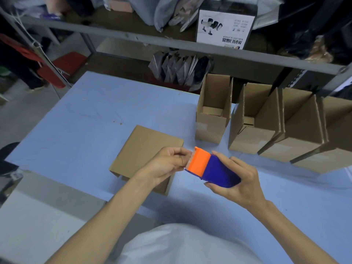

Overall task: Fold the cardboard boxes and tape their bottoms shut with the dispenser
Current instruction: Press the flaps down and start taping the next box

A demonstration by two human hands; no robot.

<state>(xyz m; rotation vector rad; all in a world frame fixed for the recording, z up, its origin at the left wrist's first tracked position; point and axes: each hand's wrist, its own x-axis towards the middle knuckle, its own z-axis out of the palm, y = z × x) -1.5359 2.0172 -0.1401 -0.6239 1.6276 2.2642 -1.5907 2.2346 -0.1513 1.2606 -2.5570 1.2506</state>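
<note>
The right hand [236,180] gripped the dispenser [213,168] above the table [76,121]; the left hand [167,164] pinched at its toothed edge, over a box [141,149]. A shelf carton [224,25] read, upside down, "BARCODE SCANNER".

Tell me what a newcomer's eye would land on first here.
The orange-and-blue tape dispenser at centre, gripped by the right hand while the left hand pinches at its toothed orange end. Under the left hand lies a box bottom up on the blue table. Right of it stands a row of open boxes.
</note>
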